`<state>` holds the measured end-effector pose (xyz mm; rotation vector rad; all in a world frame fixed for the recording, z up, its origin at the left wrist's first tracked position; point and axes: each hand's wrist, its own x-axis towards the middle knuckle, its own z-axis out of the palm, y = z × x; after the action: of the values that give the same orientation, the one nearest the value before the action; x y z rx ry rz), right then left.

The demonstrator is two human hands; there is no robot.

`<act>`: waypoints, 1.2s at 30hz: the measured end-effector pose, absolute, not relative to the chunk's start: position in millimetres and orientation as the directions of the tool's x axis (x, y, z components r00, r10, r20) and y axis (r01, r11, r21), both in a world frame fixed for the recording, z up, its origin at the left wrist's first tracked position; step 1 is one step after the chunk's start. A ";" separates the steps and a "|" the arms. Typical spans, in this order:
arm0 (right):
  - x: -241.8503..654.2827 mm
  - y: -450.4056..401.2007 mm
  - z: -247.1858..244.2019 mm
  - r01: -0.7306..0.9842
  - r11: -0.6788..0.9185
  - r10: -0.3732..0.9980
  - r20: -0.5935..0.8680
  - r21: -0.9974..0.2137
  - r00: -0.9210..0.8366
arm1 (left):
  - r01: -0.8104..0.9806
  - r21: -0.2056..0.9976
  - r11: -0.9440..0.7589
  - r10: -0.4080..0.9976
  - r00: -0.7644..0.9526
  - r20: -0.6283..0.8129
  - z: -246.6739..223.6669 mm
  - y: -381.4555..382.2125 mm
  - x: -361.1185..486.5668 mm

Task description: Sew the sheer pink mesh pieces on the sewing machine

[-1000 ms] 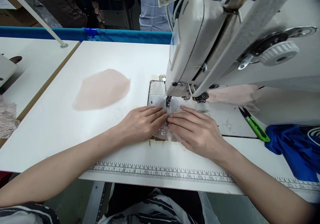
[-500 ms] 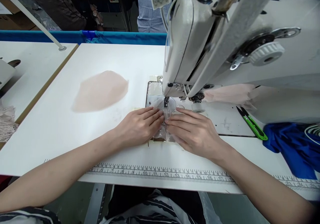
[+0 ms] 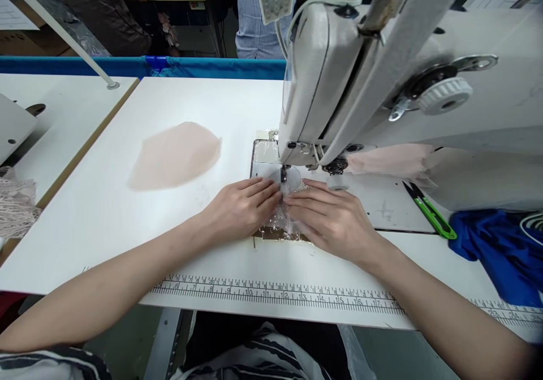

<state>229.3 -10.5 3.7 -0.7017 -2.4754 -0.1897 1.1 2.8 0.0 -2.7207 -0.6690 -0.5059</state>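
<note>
My left hand (image 3: 250, 207) lies flat at the left of the needle area, fingers extended together. Opposite it, my right hand (image 3: 333, 216) rests palm down with its fingers stretched toward the needle. Both hands press on the bed of a white sewing machine (image 3: 316, 80), just in front of the presser foot (image 3: 284, 172). Between the fingertips shows clear, wrinkled film (image 3: 282, 220); any thin fabric under the fingers is hard to make out. A sheer pale pink piece (image 3: 176, 156) lies on the white table (image 3: 220, 100) to the left.
Green snips (image 3: 432, 213) and blue cloth (image 3: 494, 250) lie at the right. More pink fabric (image 3: 390, 159) is behind the machine's arm. White threads (image 3: 19, 207) hang at the left. A printed ruler (image 3: 267, 295) runs along the front edge. Two people are beyond the table.
The whole view has shifted slightly. My hands stay beside the needle, and a little more of the film and the brown strip near the bed's front edge shows between them.
</note>
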 end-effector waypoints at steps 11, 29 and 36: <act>229.9 -9.3 2.3 0.546 0.837 0.442 0.548 0.032 -0.710 | 0.472 -0.210 -0.856 0.373 0.846 0.380 2.8 0.2 -1.6; 226.4 -11.2 -1.8 0.574 0.812 0.430 0.559 0.104 -0.709 | 0.508 -0.208 -0.836 0.389 0.816 0.428 2.3 -0.5 0.9; 225.6 -7.6 -3.7 0.601 0.793 0.451 0.565 0.103 -0.691 | 0.541 -0.178 -0.822 0.443 0.804 0.397 -0.3 3.1 1.8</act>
<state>225.6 -7.6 -3.7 -0.7812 -2.4537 -0.3813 1.8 3.1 -0.3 -2.7085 -0.7563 -0.4946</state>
